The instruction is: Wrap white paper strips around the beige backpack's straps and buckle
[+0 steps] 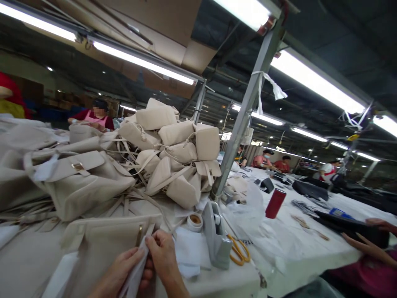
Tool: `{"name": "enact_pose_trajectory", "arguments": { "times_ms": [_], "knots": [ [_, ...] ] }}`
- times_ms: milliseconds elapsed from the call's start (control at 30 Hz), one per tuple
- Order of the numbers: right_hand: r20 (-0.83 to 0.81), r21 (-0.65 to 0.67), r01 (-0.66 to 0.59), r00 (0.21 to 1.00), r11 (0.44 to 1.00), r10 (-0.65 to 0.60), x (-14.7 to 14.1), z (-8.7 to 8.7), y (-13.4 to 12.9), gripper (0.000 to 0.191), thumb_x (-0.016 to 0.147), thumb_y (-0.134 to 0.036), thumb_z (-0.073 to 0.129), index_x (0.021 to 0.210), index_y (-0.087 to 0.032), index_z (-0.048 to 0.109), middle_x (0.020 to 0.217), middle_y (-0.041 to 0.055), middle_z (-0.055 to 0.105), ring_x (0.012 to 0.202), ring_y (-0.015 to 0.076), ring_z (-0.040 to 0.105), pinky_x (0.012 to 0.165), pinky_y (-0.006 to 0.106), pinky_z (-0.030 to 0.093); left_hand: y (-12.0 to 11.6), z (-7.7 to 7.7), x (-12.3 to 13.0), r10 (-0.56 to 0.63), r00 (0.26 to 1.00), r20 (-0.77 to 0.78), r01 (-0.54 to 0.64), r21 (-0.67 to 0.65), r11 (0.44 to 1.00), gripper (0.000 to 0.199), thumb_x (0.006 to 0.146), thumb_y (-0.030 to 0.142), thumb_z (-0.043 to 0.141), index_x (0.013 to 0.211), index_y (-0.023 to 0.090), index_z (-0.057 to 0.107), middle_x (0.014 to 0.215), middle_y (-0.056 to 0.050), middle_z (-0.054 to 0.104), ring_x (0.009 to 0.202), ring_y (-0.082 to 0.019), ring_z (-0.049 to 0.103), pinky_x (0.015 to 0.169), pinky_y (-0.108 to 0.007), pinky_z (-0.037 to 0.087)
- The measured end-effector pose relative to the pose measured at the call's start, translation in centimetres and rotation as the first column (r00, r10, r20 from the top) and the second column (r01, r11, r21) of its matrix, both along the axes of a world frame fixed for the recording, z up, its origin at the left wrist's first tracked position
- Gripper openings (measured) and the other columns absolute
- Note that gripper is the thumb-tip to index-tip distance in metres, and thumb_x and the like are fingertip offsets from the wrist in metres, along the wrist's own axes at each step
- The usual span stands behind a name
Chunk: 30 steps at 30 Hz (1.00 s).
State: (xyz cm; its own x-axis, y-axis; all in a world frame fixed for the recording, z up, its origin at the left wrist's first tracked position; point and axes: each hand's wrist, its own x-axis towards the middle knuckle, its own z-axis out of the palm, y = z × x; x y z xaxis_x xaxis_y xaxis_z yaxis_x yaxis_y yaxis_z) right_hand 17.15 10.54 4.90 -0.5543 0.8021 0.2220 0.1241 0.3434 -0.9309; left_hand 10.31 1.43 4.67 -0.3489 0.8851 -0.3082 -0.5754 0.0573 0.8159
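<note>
Cream leather fills the near side of the table (27, 265): a flat cream handbag (105, 242) with a small gold clasp lies just ahead of the person's hands, and at its right edge both hands meet on a white cloth strip (136, 273). The left hand (122, 269) comes up from below with its fingers closed under and around the strip, and the right hand (163, 252) pinches the strip's upper end between thumb and fingertips, so both are clamped on it, touching each other. Behind the handbag rises a heap of finished cream bags (167, 153), their straps trailing down onto the table, and a larger flap bag (80, 182) lies to the left of the heap. Just right of the hands stands a grey tape dispenser (217, 236), with a small round glue pot (195, 221) beside it and yellow-handled scissors (238, 250) lying against its far side. Farther right a red cylinder (275, 203) stands upright on white plastic sheeting. A co-worker's hand (369, 244) rests on a dark bag at the right edge, and other people work at tables well behind.
</note>
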Motion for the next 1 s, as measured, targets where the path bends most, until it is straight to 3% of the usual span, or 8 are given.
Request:
{"name": "enact_pose_trajectory", "arguments": {
  "times_ms": [167, 267, 333, 433, 600, 733, 867, 1000],
  "knots": [
    [0.106, 0.096, -0.075, 0.992, 0.993, 0.065, 3.9, 2.2, 2.9, 0.027, 0.079, -0.040, 0.049, 0.061, -0.021, 0.056, 0.055, -0.0026, 0.051, 0.052, 0.0137, 0.047, 0.053, 0.026, 0.034, 0.0, -0.9, -0.3, 0.013, 0.995, -0.098, -0.014, -0.012, 1.000, 0.046, 0.055, 0.051, 0.084, 0.070, 0.015, 0.059, 0.054, 0.000, 0.061, 0.041, -0.008, 0.051, 0.038, -0.018, 0.041],
    [0.129, 0.304, 0.218, 0.955, 0.927, -0.267, 9.9, 4.9, 8.3, 0.032, 0.085, -0.045, 0.045, 0.069, -0.022, 0.059, 0.067, 0.0010, 0.059, 0.067, 0.0173, 0.052, 0.064, 0.027, 0.038, 0.2, -1.5, -0.3, 0.063, 0.984, -0.165, -0.066, -0.012, 0.998, 0.045, 0.057, 0.053, 0.080, 0.066, 0.017, 0.055, 0.053, 0.002, 0.058, 0.039, -0.007, 0.048, 0.036, -0.017, 0.037],
    [0.252, 0.298, 0.393, 0.847, 0.870, -0.469, 14.0, 6.4, 12.0, 0.027, 0.085, -0.040, 0.047, 0.068, -0.022, 0.058, 0.069, 0.0017, 0.060, 0.072, 0.0182, 0.052, 0.066, 0.026, 0.038, 0.3, -1.5, 0.0, 0.093, 0.980, -0.177, -0.093, 0.008, 0.996, 0.045, 0.057, 0.054, 0.079, 0.067, 0.018, 0.053, 0.055, 0.002, 0.059, 0.039, -0.007, 0.047, 0.036, -0.017, 0.035],
    [0.397, 0.181, 0.437, 0.787, 0.881, -0.471, 17.7, 7.1, 15.4, 0.028, 0.080, -0.025, 0.051, 0.053, -0.021, 0.052, 0.056, 0.0012, 0.055, 0.064, 0.0166, 0.051, 0.058, 0.025, 0.035, 0.3, -1.4, 0.3, 0.101, 0.978, -0.183, -0.100, 0.018, 0.995, 0.046, 0.058, 0.055, 0.077, 0.067, 0.018, 0.052, 0.057, 0.002, 0.060, 0.040, -0.007, 0.047, 0.037, -0.017, 0.035],
    [0.492, -0.122, 0.451, 0.801, 0.884, -0.341, 17.9, 5.7, 16.2, 0.032, 0.087, -0.030, 0.044, 0.060, -0.017, 0.056, 0.059, 0.0029, 0.063, 0.048, 0.0119, 0.055, 0.043, 0.021, 0.027, 0.4, -1.7, 0.3, 0.090, 0.979, -0.185, -0.090, 0.012, 0.996, 0.048, 0.057, 0.057, 0.077, 0.068, 0.018, 0.052, 0.058, 0.002, 0.061, 0.040, -0.007, 0.047, 0.038, -0.017, 0.034],
    [0.514, -0.252, 0.449, 0.813, 0.857, -0.274, 17.2, 5.5, 16.3, 0.032, 0.084, -0.031, 0.051, 0.057, -0.015, 0.056, 0.058, 0.0054, 0.064, 0.044, 0.0094, 0.053, 0.040, 0.018, 0.024, 0.4, -1.7, 0.2, 0.103, 0.977, -0.188, -0.101, 0.020, 0.995, 0.048, 0.056, 0.057, 0.078, 0.069, 0.018, 0.054, 0.058, 0.001, 0.060, 0.040, -0.008, 0.048, 0.038, -0.018, 0.034],
    [0.510, -0.275, 0.420, 0.826, 0.865, -0.239, 17.1, 6.4, 16.2, 0.028, 0.075, -0.024, 0.057, 0.049, -0.014, 0.054, 0.045, 0.0012, 0.053, 0.036, 0.0060, 0.040, 0.038, 0.018, 0.015, 0.2, -1.5, 0.1, 0.101, 0.975, -0.196, -0.098, 0.024, 0.995, 0.048, 0.056, 0.056, 0.078, 0.070, 0.017, 0.054, 0.059, 0.001, 0.060, 0.042, -0.008, 0.049, 0.040, -0.019, 0.035],
    [0.417, -0.192, 0.391, 0.863, 0.900, -0.285, 17.7, 8.1, 15.1, 0.024, 0.070, -0.024, 0.057, 0.048, -0.018, 0.048, 0.040, -0.0054, 0.041, 0.036, 0.0051, 0.027, 0.039, 0.021, 0.012, 0.1, -1.4, -0.1, 0.066, 0.975, -0.213, -0.066, 0.008, 0.998, 0.049, 0.053, 0.056, 0.079, 0.069, 0.017, 0.053, 0.058, 0.001, 0.060, 0.043, -0.009, 0.051, 0.041, -0.020, 0.038]
  ]
}}
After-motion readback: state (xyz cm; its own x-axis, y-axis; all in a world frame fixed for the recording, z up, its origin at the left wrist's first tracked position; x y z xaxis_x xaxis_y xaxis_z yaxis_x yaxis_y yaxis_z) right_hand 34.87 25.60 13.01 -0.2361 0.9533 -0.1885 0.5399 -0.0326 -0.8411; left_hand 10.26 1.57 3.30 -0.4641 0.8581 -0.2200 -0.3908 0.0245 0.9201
